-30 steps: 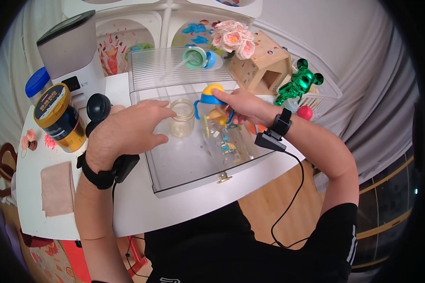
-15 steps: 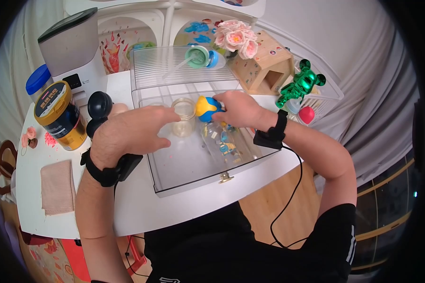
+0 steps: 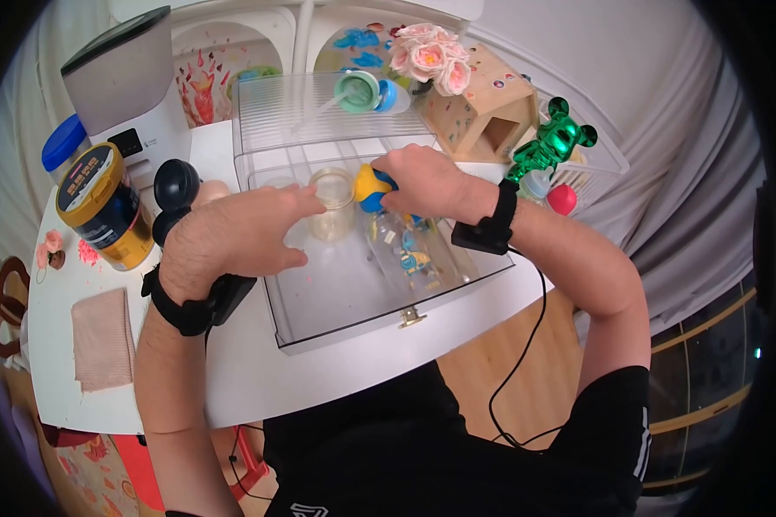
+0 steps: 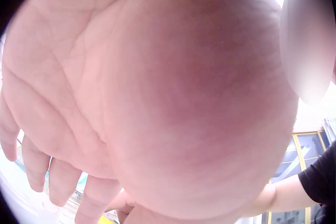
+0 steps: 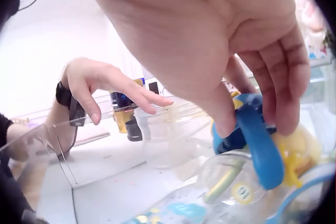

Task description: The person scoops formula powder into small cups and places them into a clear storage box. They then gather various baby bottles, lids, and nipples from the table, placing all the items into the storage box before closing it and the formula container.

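My right hand (image 3: 422, 183) grips a blue-and-yellow sippy cup lid (image 3: 371, 189) from above, its yellow top turned left toward a clear jar (image 3: 331, 215). In the right wrist view, thumb and fingers close round the lid, and a curved blue handle (image 5: 260, 148) hangs below them. Directly under it lies a clear printed bottle (image 3: 408, 254), inside a shallow transparent box (image 3: 319, 314). My left hand (image 3: 237, 226) hovers at the jar's left side with fingers spread and holds nothing; its fingertips overlap the jar's rim in the head view.
On the box's raised lid (image 3: 276, 108) lies a green-capped bottle (image 3: 356, 90). A yellow-and-black tub (image 3: 108, 211), a white appliance (image 3: 138, 112) and a folded cloth (image 3: 102, 336) stand left. Behind right are a wooden house (image 3: 478, 108) and a green bear figure (image 3: 547, 142).
My right hand has turned over the sippy cup lid, tipping its yellow top from upward to leftward beside the jar. The left hand has stayed nearly in place.
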A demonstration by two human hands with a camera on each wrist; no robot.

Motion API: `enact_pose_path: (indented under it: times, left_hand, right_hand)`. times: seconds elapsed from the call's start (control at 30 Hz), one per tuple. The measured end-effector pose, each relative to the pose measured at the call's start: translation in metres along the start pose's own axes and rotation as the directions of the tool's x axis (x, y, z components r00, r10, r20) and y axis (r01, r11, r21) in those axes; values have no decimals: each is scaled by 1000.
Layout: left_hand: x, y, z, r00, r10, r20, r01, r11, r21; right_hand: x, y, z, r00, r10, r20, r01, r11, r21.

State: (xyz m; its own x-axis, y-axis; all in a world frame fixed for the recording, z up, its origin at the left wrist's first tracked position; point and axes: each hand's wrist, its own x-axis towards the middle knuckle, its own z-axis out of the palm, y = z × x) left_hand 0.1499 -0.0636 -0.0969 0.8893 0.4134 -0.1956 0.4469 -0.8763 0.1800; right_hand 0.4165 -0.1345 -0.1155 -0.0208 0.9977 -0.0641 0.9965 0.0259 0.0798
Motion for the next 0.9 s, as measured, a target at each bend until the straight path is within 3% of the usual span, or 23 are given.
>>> enact_pose_path:
  times: [0.2, 0.3, 0.4, 0.5, 0.6, 0.7, 0.8, 0.9]
  left_hand:
    - [-1, 2, 0, 1000, -31, 5, 31, 999, 8]
    - [-2, 2, 1, 1000, -10, -4, 10, 1000, 4]
    - [-2, 0, 2, 1000, 9, -4, -9, 1000, -8]
    - [1, -8, 9, 994, 93, -64, -95, 995, -38]
    - [0, -6, 8, 996, 69, -57, -70, 998, -8]
    - [1, -5, 9, 997, 57, -58, -58, 998, -14]
    - [4, -11, 15, 983, 143, -119, -151, 986, -65]
    - [2, -9, 15, 978, 156, -139, -163, 986, -37]
  right_hand:
    - [5, -5, 9, 999, -44, 10, 44, 998, -54]
    - [8, -20, 20, 993, -59, 103, 77, 981, -178]
    - [9, -27, 18, 994, 1, 108, 11, 994, -105]
    - [0, -11, -2, 998, -69, 9, 68, 995, 79]
    - [-8, 2, -37, 991, 115, -65, -94, 958, 270]
    - [-22, 21, -51, 975, 184, -124, -159, 969, 189]
    - [-34, 50, -40, 974, 203, -98, -178, 960, 217]
    - [-46, 65, -23, 991, 132, -24, -126, 976, 176]
